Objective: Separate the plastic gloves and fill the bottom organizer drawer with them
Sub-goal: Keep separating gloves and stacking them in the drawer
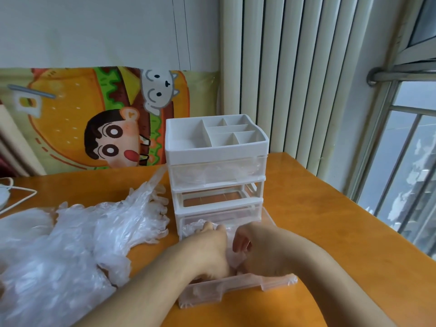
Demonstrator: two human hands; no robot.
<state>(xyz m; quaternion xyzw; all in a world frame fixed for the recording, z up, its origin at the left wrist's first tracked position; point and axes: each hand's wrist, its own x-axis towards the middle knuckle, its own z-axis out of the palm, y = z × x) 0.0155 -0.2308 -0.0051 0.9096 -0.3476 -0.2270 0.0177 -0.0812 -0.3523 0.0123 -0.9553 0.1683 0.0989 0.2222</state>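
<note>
A white organizer (215, 147) with clear drawers stands on the orange table. Its bottom drawer (236, 290) is pulled out toward me. Both my hands are inside that drawer, pressing on crumpled clear plastic gloves (197, 226). My left hand (207, 249) lies over the gloves with its fingers curled down onto them. My right hand (257, 246) is bent beside it, fingers tucked into the plastic. A big loose heap of plastic gloves (77, 241) lies on the table to the left of the organizer. The top drawer (217, 172) also holds clear plastic.
The middle drawer (214, 198) looks empty. A white cable (16, 197) lies at the far left edge. A cartoon cloth hangs on the wall behind, a radiator stands at the back right, and a window is on the right. Bare orange table (330, 220) lies right of the organizer.
</note>
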